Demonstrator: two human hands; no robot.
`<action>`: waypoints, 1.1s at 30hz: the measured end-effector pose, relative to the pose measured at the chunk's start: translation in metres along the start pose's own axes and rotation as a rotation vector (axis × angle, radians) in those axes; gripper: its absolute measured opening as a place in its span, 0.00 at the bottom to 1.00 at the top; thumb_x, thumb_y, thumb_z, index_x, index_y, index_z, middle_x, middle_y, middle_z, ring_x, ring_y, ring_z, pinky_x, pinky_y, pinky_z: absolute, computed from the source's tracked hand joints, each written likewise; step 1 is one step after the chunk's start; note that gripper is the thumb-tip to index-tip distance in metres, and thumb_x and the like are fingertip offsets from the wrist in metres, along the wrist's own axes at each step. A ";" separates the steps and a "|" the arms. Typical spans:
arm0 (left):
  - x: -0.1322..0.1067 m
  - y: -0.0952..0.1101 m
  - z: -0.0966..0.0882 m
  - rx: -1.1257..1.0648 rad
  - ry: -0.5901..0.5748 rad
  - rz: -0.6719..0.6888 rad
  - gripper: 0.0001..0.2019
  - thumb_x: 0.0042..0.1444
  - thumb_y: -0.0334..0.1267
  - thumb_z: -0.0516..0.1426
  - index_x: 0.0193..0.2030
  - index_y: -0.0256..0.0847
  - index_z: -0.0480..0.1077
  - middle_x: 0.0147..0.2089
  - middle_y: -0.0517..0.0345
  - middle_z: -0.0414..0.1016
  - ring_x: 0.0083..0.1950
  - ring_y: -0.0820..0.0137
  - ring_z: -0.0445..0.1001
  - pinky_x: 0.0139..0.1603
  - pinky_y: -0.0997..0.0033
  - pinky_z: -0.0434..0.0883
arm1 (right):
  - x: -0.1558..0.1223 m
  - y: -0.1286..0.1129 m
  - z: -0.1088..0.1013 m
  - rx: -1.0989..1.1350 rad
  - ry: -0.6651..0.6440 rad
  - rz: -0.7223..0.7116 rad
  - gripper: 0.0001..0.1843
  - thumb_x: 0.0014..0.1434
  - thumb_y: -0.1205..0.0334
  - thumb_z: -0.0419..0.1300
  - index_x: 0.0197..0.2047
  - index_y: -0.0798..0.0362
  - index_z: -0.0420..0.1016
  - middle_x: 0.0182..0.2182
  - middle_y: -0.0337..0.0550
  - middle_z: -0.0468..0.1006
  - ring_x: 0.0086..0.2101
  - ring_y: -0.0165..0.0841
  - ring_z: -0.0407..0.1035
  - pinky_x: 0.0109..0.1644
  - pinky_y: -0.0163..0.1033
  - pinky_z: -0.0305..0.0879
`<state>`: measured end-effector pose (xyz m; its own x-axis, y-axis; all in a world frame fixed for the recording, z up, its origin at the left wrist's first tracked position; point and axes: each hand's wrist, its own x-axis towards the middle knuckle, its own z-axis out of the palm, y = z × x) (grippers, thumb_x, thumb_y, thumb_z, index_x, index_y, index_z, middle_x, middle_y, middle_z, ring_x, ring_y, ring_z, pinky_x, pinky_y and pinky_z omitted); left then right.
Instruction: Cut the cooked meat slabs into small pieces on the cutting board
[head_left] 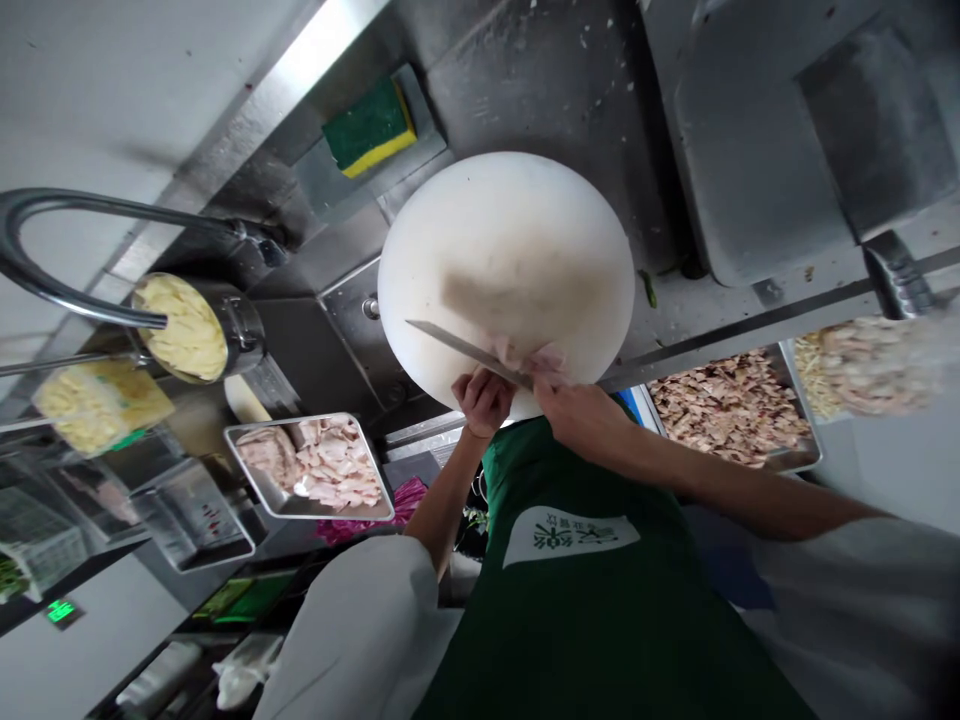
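Note:
A thick round white cutting board [517, 200] lies in front of me, with a brownish stain across its middle. My right hand [574, 410] is closed around the handle end of a knife [457, 345], whose blade slants to the left over the board's near part. Pieces of pale pink meat [549, 358] lie beside the blade, close to my right fingers. At the board's near edge my left hand [484, 400] has its fingers curled just below the blade. Whatever is under or between those fingers is hidden.
A metal tray of pale meat pieces [337, 465] stands at left, near a pot of pale yellow slices [184, 325] under a curved faucet [90, 200]. At right is a tray of chopped meat [731, 410]. A green-yellow sponge [371, 130] lies behind the board.

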<state>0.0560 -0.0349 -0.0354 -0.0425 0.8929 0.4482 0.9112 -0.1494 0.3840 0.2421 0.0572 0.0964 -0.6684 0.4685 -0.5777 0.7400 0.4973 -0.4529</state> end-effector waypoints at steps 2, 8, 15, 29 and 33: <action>-0.003 -0.002 0.001 0.051 0.021 0.041 0.05 0.55 0.40 0.58 0.31 0.44 0.74 0.36 0.50 0.77 0.40 0.63 0.73 0.41 0.58 0.67 | -0.024 -0.004 0.002 -0.020 -0.078 0.000 0.18 0.65 0.74 0.42 0.53 0.62 0.65 0.35 0.57 0.80 0.34 0.40 0.77 0.33 0.37 0.65; -0.015 -0.009 0.004 0.121 -0.061 0.021 0.12 0.56 0.46 0.56 0.25 0.45 0.72 0.30 0.52 0.76 0.37 0.63 0.71 0.41 0.58 0.66 | -0.043 -0.008 0.007 -0.019 -0.152 0.000 0.15 0.65 0.73 0.44 0.51 0.59 0.64 0.34 0.55 0.79 0.33 0.39 0.77 0.30 0.35 0.63; -0.012 -0.009 0.002 0.120 -0.046 0.029 0.15 0.56 0.49 0.56 0.24 0.45 0.72 0.32 0.51 0.75 0.37 0.63 0.71 0.40 0.57 0.66 | -0.053 0.002 0.008 0.002 -0.172 0.022 0.14 0.64 0.75 0.43 0.48 0.58 0.65 0.32 0.52 0.79 0.32 0.39 0.77 0.30 0.35 0.61; -0.011 -0.009 0.000 -0.095 -0.021 -0.029 0.10 0.56 0.46 0.58 0.30 0.44 0.72 0.35 0.50 0.74 0.42 0.60 0.71 0.45 0.54 0.66 | -0.054 -0.001 0.003 0.009 -0.180 0.019 0.15 0.64 0.75 0.43 0.49 0.59 0.65 0.32 0.52 0.80 0.32 0.39 0.77 0.31 0.36 0.63; -0.016 -0.011 0.001 -0.075 -0.115 -0.111 0.11 0.55 0.47 0.59 0.28 0.43 0.71 0.33 0.51 0.73 0.42 0.60 0.70 0.46 0.54 0.65 | -0.057 0.001 0.003 -0.005 -0.171 0.002 0.14 0.65 0.74 0.43 0.50 0.59 0.65 0.32 0.52 0.80 0.33 0.39 0.78 0.32 0.36 0.64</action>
<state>0.0466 -0.0471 -0.0473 -0.0902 0.9477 0.3061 0.8701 -0.0746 0.4871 0.2809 0.0288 0.1266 -0.6443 0.3389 -0.6856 0.7405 0.5004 -0.4486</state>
